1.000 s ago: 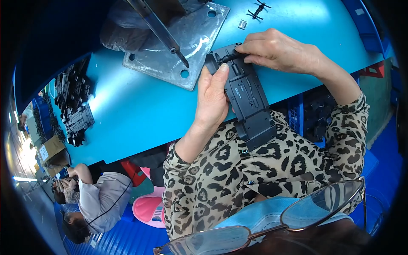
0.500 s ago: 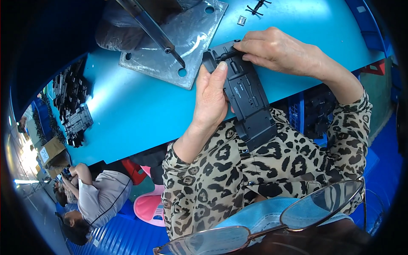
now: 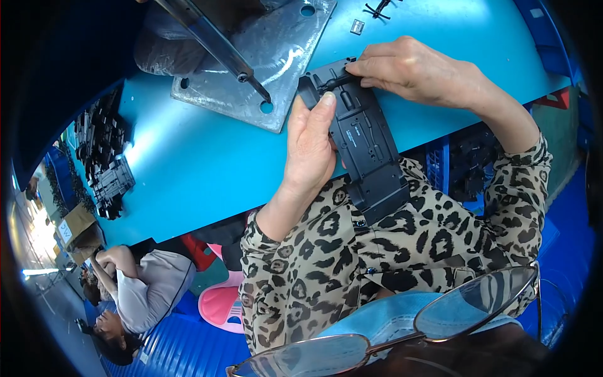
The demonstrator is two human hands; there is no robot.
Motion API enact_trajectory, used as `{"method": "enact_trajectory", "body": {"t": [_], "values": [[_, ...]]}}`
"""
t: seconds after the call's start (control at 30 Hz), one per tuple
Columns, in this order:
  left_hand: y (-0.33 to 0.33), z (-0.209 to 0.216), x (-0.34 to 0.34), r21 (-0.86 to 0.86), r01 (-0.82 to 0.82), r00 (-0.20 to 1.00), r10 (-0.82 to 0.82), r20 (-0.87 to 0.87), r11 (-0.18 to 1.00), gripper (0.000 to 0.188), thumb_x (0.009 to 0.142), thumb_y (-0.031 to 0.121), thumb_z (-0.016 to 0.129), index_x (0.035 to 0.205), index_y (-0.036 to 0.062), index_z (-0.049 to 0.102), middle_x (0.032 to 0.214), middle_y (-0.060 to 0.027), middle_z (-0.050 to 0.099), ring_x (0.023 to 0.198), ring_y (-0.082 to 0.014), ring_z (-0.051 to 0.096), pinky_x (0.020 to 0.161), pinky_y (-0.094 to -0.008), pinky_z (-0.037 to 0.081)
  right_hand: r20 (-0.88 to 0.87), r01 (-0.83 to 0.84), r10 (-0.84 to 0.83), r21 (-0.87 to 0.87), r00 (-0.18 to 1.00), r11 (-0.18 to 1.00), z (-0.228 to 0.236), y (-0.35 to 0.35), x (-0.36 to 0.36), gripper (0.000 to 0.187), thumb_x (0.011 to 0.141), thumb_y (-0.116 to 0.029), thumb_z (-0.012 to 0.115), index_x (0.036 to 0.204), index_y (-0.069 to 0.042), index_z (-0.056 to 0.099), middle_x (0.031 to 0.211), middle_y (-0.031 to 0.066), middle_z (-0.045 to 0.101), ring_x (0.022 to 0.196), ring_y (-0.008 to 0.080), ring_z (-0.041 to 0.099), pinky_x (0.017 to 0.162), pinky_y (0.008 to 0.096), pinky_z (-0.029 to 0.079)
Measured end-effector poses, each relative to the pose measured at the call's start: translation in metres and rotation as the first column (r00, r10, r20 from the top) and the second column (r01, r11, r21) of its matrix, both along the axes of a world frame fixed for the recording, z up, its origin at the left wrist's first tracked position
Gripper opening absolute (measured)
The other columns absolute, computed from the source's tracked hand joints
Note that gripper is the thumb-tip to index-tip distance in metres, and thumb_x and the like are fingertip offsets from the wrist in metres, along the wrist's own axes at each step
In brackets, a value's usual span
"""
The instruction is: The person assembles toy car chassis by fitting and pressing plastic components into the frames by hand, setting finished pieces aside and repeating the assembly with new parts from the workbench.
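Observation:
My left hand [image 3: 309,146] grips a long black plastic toy-vehicle chassis [image 3: 364,139] by its left edge, with the thumb pressed on its upper face. The chassis slants from the blue table toward my lap, its moulded ribs and recesses facing up. Across its far end lies a slim black axle-like part [image 3: 337,81]. My right hand [image 3: 419,74] is closed at the far right corner, its fingertips pinched beside that part's right end. What exactly sits between those fingertips is hidden.
A metal plate [image 3: 245,113] with holes lies left of the chassis, under a tool with a metal tip [image 3: 254,85]. Another black part [image 3: 379,9] rests at the far edge. Black chassis pieces [image 3: 103,151] are piled on the left. A co-worker [image 3: 147,283] sits at lower left.
My hands and the chassis hold nearly the same pose. The view has shifted slightly, and the co-worker's head and arms have moved a little.

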State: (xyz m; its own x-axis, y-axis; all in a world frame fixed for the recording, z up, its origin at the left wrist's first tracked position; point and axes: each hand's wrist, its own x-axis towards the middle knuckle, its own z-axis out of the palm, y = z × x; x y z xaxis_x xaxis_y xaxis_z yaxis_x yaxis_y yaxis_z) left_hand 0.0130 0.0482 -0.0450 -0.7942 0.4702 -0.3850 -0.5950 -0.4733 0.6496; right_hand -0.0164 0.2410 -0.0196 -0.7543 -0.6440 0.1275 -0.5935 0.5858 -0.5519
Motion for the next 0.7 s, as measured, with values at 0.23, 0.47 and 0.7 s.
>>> {"method": "enact_trajectory", "body": {"t": [0.23, 0.47, 0.7], "values": [[0.002, 0.003, 0.000, 0.005, -0.012, 1.000, 0.012, -0.010, 1.000, 0.025, 0.090, 0.014, 0.041, 0.110, -0.0012, 0.044, 0.099, -0.0101, 0.056, 0.086, -0.0136, 0.056, 0.077, -0.0275, 0.046, -0.033, 0.026, -0.026, -0.020, 0.999, 0.999, -0.002, -0.001, 0.002, 0.021, 0.074, -0.006, 0.058, 0.091, 0.005, 0.057, 0.077, 0.0135, 0.057, 0.069, 0.0284, 0.057, 0.061, 0.0354, 0.046], [0.010, -0.002, 0.000, 0.007, -0.099, 0.993, 0.099, -0.070, 0.995, 0.023, 0.090, 0.013, 0.039, 0.109, -0.0006, 0.044, 0.099, -0.0102, 0.056, 0.085, -0.0146, 0.057, 0.075, -0.0275, 0.048, -0.363, 0.183, -0.196, -0.071, 0.911, 0.981, -0.011, -0.023, 0.028, 0.028, 0.071, -0.004, 0.055, 0.098, 0.002, 0.055, 0.085, 0.0135, 0.053, 0.070, 0.0282, 0.055, 0.065, 0.0365, 0.045], [0.022, 0.004, 0.001, -0.070, -0.054, 0.983, 0.041, -0.179, 0.996, 0.019, 0.092, 0.013, 0.038, 0.108, 0.0042, 0.042, 0.079, -0.0003, 0.049, 0.064, -0.0057, 0.046, 0.054, -0.0185, 0.039, 0.062, 0.361, -0.359, -0.014, 0.931, 0.933, 0.018, -0.032, 0.034, 0.051, 0.082, -0.038, 0.052, 0.109, 0.005, 0.048, 0.097, 0.0218, 0.050, 0.083, 0.0334, 0.054, 0.070, 0.0389, 0.045]]}}
